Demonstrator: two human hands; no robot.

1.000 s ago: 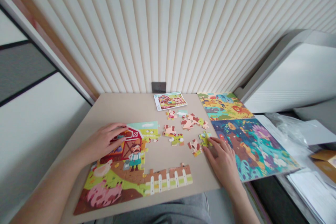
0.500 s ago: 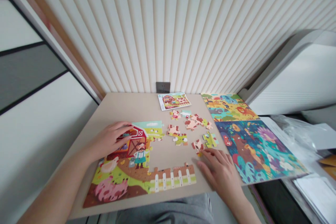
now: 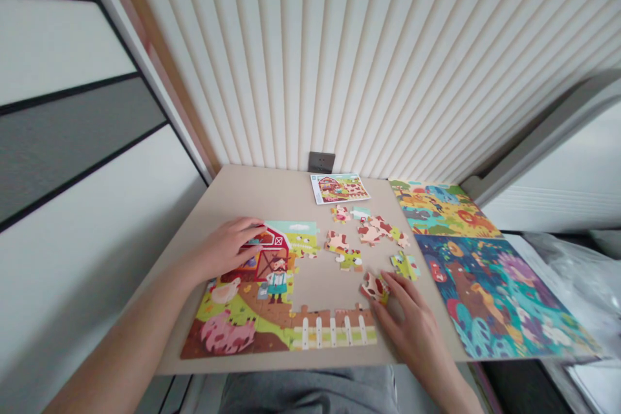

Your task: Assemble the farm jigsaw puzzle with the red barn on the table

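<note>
A partly joined farm puzzle [image 3: 262,323] lies on the table, with a red barn, a farmer, a pig and a white fence. My left hand [image 3: 230,247] rests on its upper left, fingers spread over the barn. Near the fence's right end, my right hand [image 3: 405,310] grips a brown-and-white puzzle piece [image 3: 373,286] between thumb and fingers. A green piece [image 3: 404,265] lies just beyond those fingers. Loose cow-patterned pieces [image 3: 336,240] and a sheep piece [image 3: 348,260] lie to the right of the barn, with more cow pieces [image 3: 374,230] behind.
A small reference picture card [image 3: 341,189] lies at the back of the table [image 3: 262,191]. To the right are a yellow animal puzzle [image 3: 444,209] and a dark blue forest puzzle [image 3: 499,297]. A pleated wall with a socket [image 3: 321,162] stands behind.
My right hand has taken hold of the brown-and-white piece and drawn it slightly toward the fence. My left hand stays on the barn. The whole view has shifted.
</note>
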